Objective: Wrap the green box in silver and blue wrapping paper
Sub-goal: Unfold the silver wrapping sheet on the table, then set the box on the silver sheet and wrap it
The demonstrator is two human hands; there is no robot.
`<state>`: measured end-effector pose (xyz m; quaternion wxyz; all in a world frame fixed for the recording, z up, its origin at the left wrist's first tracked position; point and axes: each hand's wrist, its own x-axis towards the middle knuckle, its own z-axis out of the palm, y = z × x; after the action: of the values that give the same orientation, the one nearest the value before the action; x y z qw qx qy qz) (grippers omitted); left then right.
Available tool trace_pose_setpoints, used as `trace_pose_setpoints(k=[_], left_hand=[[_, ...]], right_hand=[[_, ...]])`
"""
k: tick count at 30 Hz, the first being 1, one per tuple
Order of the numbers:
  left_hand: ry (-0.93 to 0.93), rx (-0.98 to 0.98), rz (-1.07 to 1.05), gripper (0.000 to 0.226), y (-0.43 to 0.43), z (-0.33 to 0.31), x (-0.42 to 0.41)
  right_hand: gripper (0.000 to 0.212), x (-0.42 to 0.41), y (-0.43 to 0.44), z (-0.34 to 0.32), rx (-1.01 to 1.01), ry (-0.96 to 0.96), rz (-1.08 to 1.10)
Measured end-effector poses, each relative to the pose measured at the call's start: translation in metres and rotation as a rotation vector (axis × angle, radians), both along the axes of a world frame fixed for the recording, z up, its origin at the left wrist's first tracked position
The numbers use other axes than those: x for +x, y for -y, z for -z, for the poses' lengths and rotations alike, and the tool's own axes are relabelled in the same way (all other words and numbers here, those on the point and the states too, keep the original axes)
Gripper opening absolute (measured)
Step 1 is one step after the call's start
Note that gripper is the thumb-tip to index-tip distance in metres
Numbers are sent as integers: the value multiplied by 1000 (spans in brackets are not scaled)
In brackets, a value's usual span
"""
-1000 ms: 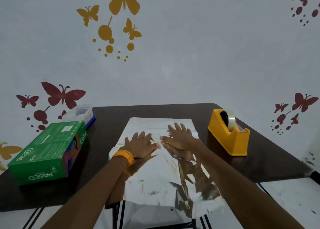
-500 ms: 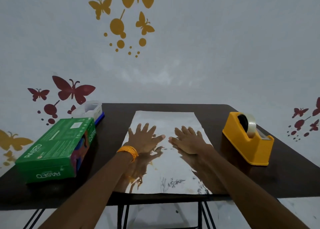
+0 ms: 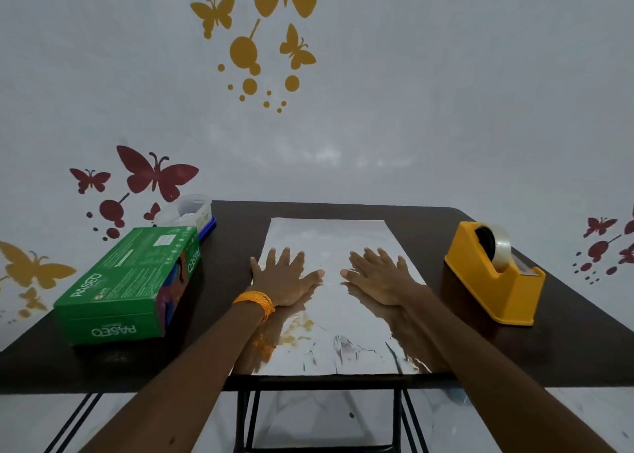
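1. Two hands, the left hand (image 3: 284,281) and the right hand (image 3: 377,277), lay palms down on the silver wrapping paper (image 3: 329,236), gripping nothing.
2. I saw the left fingers spread straight near the sheet's left edge, thumb pointing inward, with an orange wristband (image 3: 255,302) on that wrist.
3. I saw the right fingers straight and close together, thumb aimed at the left thumb. The two thumbs were apart.
4. Both forearms reached forward over the near edge of the counter (image 3: 429,219).
5. The green box (image 3: 130,281) lay on the counter left of the sheet, untouched.
6. A yellow tape dispenser (image 3: 494,281) stood to the sheet's right.
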<state>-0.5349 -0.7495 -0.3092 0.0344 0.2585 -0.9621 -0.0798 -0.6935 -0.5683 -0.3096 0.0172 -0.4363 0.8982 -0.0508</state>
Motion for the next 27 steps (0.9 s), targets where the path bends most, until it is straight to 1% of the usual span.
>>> trace_pose_setpoints(k=[2, 3, 5, 6, 7, 9, 10, 11, 12, 13, 14, 16, 17, 19, 22, 23, 24, 25, 26, 27], left_hand=[[-32, 19, -4, 83, 0, -5, 8], [-59, 28, -17, 83, 1, -10, 12], [-125, 38, -78, 81, 7, -23, 30], [-172, 33, -116, 78, 11, -30, 42], [-243, 12, -145, 72, 14, -38, 54], [-421, -62, -220, 56, 20, -53, 86], [-486, -95, -280, 51, 22, -60, 104], [-516, -136, -354, 51, 26, -65, 125], [-506, -169, -426, 57, 29, -68, 143], [-456, -171, -504, 69, 34, -71, 164], [-376, -120, -572, 83, 40, -71, 183], [-226, 46, -655, 110, 48, -69, 204], [-188, 106, -677, 116, 51, -67, 210], [-206, 135, -691, 113, 56, -63, 216], [-259, 84, -662, 101, 57, -63, 213], [-282, 66, -635, 98, 56, -64, 213], [-324, 57, -595, 96, 57, -65, 210], [-378, 65, -544, 94, 58, -67, 209], [-432, 106, -476, 92, 60, -69, 207], [-464, 156, -399, 91, 59, -74, 207]], right_hand=[[77, 11, 0, -6, -11, 5, 8], [75, 19, 0, -10, -32, -27, -3], [71, 37, 12, -16, -143, -41, -55], [71, 47, 23, -20, -239, 18, -72], [69, 55, 34, -25, -347, 117, -77], [55, 74, 66, -33, -551, 327, -119], [48, 86, 83, -37, -605, 398, -151], [42, 102, 100, -41, -642, 451, -181], [39, 115, 114, -44, -667, 501, -199], [38, 132, 130, -46, -680, 557, -218], [37, 147, 145, -47, -683, 610, -224], [35, 166, 167, -48, -695, 692, -220], [33, 174, 176, -47, -701, 730, -219], [32, 190, 193, -45, -694, 802, -235], [38, 199, 204, -42, -686, 877, -240], [45, 198, 206, -41, -710, 912, -225], [57, 195, 204, -43, -738, 943, -195], [75, 188, 202, -46, -780, 962, -152], [89, 180, 197, -51, -813, 972, -95], [92, 171, 191, -57, -839, 1005, -42]])
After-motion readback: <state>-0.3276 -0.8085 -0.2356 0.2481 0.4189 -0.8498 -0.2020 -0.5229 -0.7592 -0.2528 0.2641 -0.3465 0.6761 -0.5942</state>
